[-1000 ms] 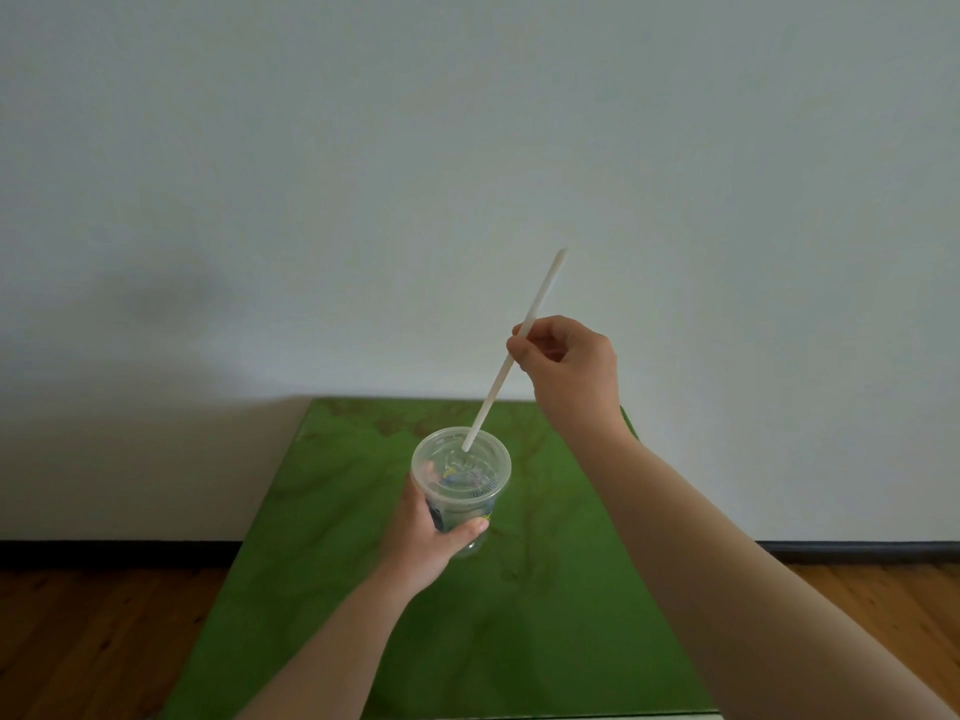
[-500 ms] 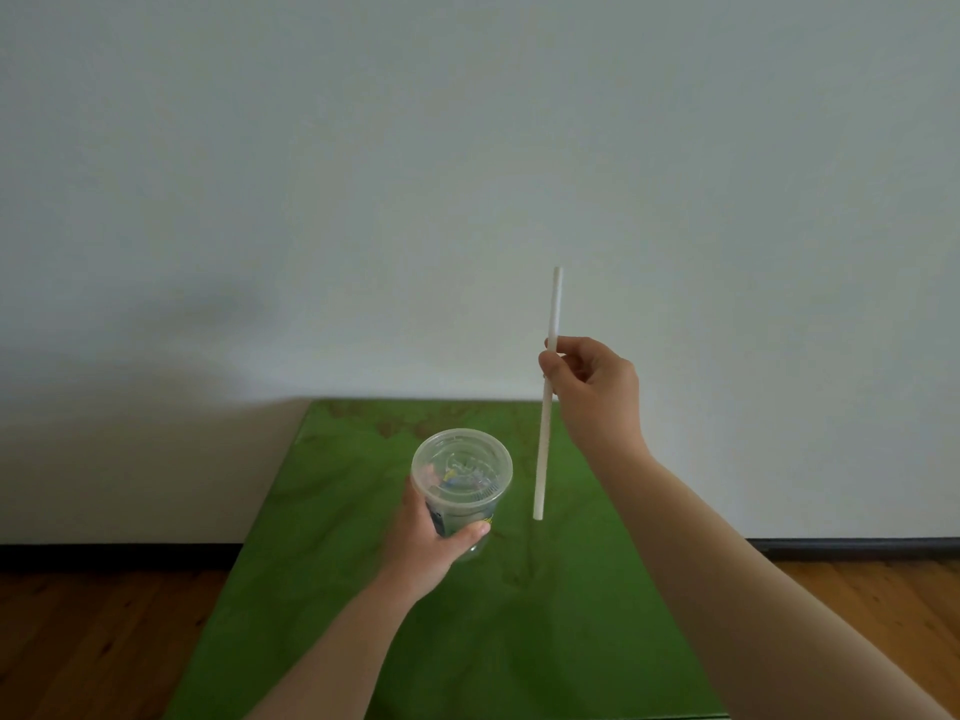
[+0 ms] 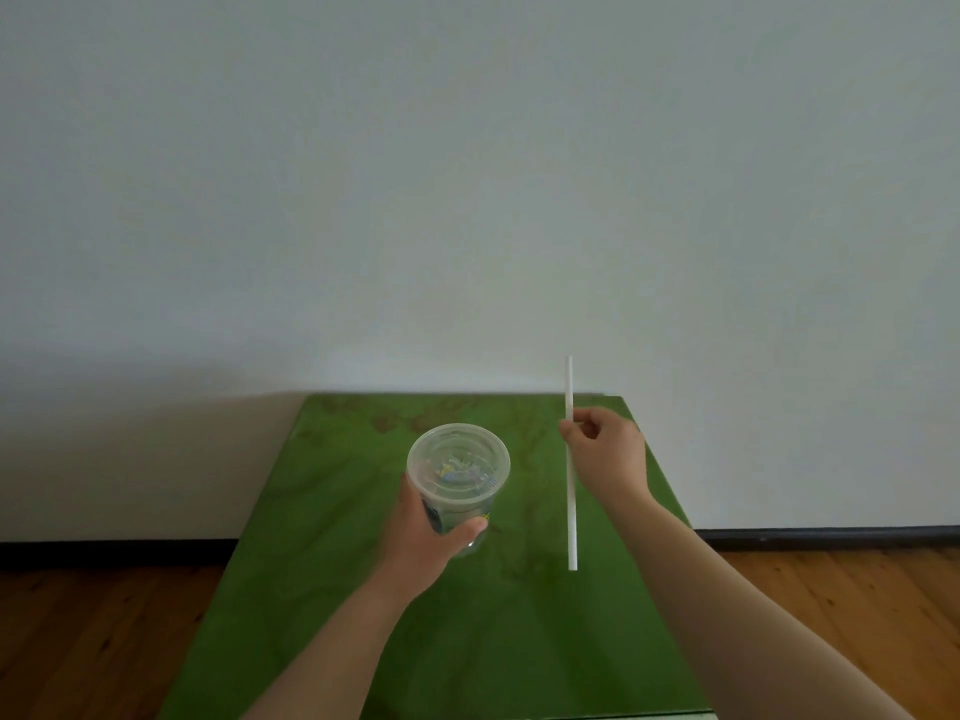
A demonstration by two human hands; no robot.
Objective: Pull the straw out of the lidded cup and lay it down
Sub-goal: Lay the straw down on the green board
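Wrapping the lower side of one clear lidded cup point(image 3: 457, 478), the left hand point(image 3: 426, 532) holds it above the green counter point(image 3: 322, 589), thumb across the front. A printed label in blue and yellow shows through the cup wall, but its writing is too small and blurred to read; the hand covers part of it. One white straw point(image 3: 571, 491) stands upright and free of the cup, well to its right, pinched near its upper part between thumb and fingertips of the right hand point(image 3: 608, 454). Whether the straw's lower end touches the counter cannot be told. Both forearms run out of the bottom edge. The counter's near end is cut off too. Wooden floor point(image 3: 93, 636) flanks the counter.
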